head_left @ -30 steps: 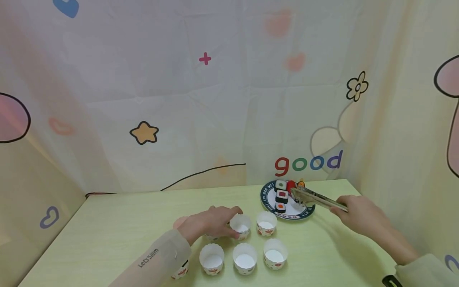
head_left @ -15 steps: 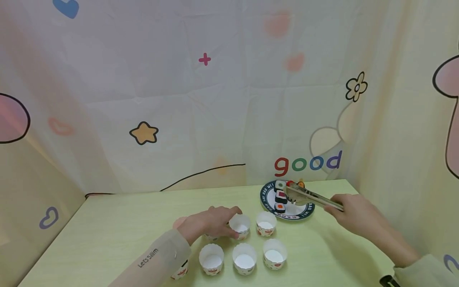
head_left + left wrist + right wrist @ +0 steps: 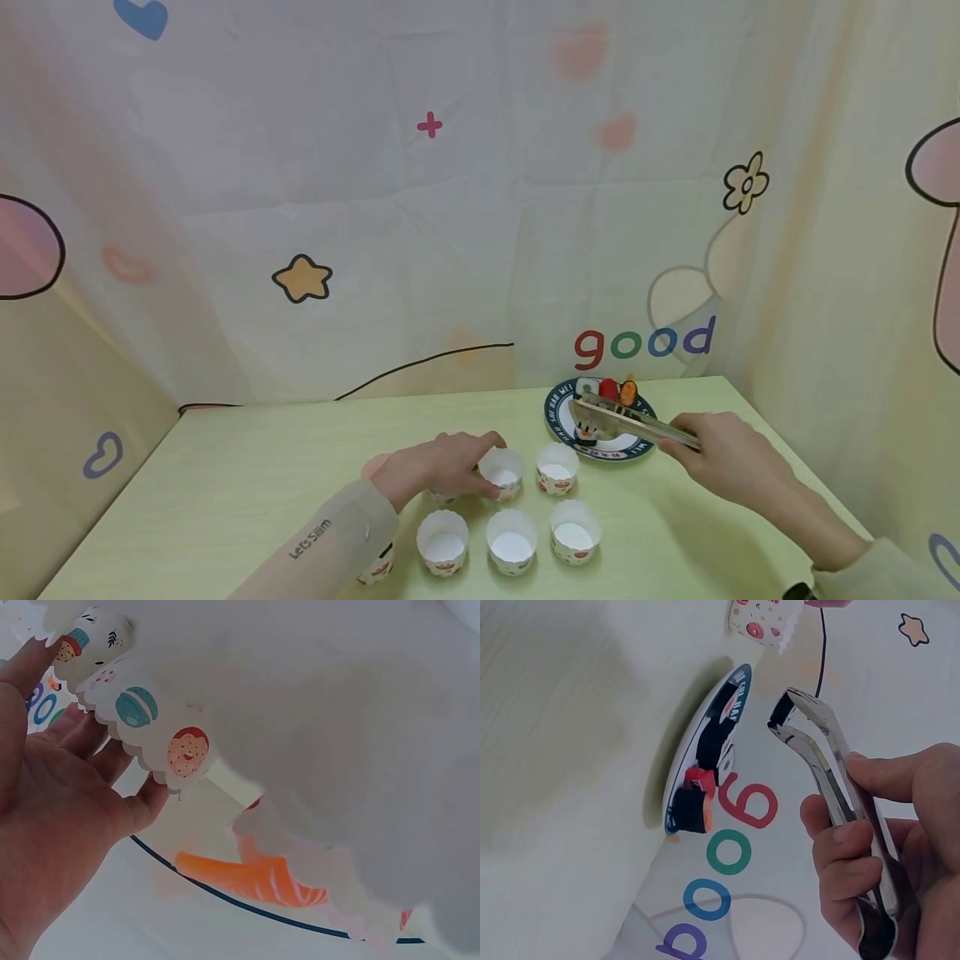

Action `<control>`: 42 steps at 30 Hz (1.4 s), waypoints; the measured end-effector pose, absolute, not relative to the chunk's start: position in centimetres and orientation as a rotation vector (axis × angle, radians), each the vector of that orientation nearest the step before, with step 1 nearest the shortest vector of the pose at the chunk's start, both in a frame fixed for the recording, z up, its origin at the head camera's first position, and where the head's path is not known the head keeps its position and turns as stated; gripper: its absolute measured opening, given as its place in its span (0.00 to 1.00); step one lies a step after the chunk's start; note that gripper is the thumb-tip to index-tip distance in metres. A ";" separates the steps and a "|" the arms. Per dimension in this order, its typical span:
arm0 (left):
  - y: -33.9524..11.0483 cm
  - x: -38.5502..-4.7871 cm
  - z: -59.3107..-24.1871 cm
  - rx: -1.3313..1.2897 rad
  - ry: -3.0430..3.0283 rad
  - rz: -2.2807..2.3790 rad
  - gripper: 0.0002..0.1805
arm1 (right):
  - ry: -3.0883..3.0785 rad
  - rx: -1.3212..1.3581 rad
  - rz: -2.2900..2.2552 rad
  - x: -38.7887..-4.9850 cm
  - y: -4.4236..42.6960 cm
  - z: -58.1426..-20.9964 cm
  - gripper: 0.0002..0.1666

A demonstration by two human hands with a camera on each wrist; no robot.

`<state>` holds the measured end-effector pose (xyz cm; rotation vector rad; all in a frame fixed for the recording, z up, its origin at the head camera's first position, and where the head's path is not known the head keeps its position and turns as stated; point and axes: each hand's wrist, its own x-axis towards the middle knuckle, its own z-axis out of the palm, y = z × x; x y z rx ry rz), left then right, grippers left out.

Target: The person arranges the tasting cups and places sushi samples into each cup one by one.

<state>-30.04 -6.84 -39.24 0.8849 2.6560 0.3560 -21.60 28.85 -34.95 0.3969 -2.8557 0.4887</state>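
In the head view my left hand [image 3: 450, 462] holds a white paper baking cup [image 3: 501, 473], its thumb and a finger at the cup's sides. Printed cup walls [image 3: 161, 727] stand against its fingers in the left wrist view. My right hand [image 3: 731, 458] grips metal tongs [image 3: 637, 423] over the plate [image 3: 558, 417] of toy sushi. Something dark shows between the tong tips in the right wrist view; I cannot tell whether it is a piece. Visible on the plate are a red piece [image 3: 609, 390], an orange-topped piece [image 3: 628, 392] and a white-and-black roll [image 3: 587, 386].
Several more paper cups stand in two rows, among them a front cup [image 3: 442, 542], a front right cup [image 3: 575, 531] and a back right cup [image 3: 557, 468]. A printed curtain [image 3: 450, 250] hangs behind the table [image 3: 262, 467]. An orange striped shape [image 3: 255, 877] appears blurred below the cups.
My right hand and the tongs have moved left and slightly down across the plate, now covering the middle roll. The left hand has stayed at its cup.
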 end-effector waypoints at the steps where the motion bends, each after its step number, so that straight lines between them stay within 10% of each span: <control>1: -6.8 -30.0 -39.3 0.880 2.655 0.360 0.35 | -2.855 0.399 0.491 -21.6 28.7 -35.0 0.07; 42: -6.9 -30.2 -39.8 0.873 2.631 0.436 0.35 | -2.904 0.475 0.500 -20.3 24.0 -35.5 0.11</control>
